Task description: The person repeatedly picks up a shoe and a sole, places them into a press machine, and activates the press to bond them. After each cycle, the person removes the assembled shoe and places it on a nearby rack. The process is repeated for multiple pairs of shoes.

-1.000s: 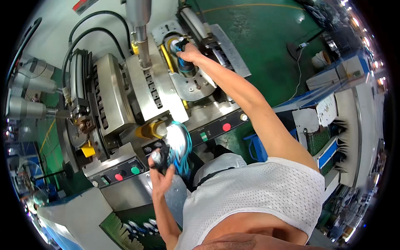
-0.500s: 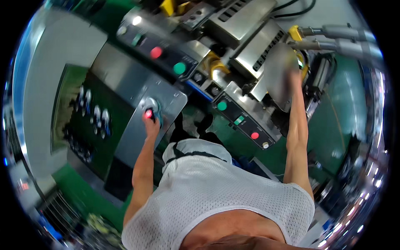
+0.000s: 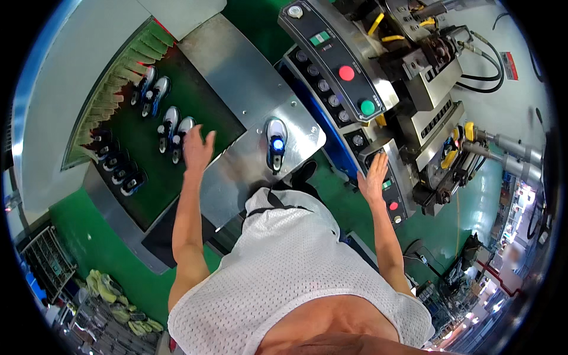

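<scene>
Both hands are shown bare, well apart, fingers spread, with nothing held. The left hand point(image 3: 198, 151) is placed just right of the nearest shoe point(image 3: 178, 139) on the belt point(image 3: 201, 100); whether it is touched cannot be discerned. That shoe's long axis is pointed away from the body, toe far, tipped slightly right. A lone shoe point(image 3: 276, 149), similarly aligned, is seen on the plate point(image 3: 236, 183) between the hands; the right hand point(image 3: 373, 179) is held over the panel point(image 3: 389, 196), farther from both shoes.

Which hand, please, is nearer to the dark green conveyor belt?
Left. The left hand is over the belt, beside a pair of shoes; the right hand is farther off, at the control panel.
</scene>
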{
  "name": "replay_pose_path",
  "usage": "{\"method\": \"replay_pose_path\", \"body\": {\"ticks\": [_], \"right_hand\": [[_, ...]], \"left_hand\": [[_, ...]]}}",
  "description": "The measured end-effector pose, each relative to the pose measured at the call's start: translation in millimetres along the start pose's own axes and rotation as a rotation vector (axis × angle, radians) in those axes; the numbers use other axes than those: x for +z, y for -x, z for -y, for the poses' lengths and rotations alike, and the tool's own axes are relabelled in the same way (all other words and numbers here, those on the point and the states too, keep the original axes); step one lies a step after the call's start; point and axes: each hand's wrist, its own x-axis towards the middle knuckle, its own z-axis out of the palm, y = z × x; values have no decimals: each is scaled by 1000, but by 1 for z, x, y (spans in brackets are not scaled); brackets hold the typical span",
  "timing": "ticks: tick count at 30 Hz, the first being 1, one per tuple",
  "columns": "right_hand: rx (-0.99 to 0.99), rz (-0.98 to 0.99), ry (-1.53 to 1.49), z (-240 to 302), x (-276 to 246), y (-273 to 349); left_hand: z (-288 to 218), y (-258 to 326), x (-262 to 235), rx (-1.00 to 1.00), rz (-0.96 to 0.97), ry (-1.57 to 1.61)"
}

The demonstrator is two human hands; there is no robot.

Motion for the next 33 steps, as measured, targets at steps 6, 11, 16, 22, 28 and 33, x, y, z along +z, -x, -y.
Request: {"method": "replay_pose_path", "body": {"ticks": [6, 11, 16, 22, 28, 33], "right_hand": [[27, 3, -178, 30, -2, 56], [201, 219, -303, 78, -2, 51], [-25, 283, -785, 162, -45, -14], [-6, 839, -1476, 176, -46, -58], [-175, 812, -2257, 114, -75, -58], [24, 425, -1919, 4, -127, -45]], "left_hand": [[127, 6, 10, -246, 338, -413], [158, 5, 15, -173, 318, -194], [17, 8, -31, -128, 278, 396], [-159, -25, -50, 589, 345, 608], [-323, -67, -52, 422, 749, 1150], [-360, -97, -7, 430, 538, 960]]}}
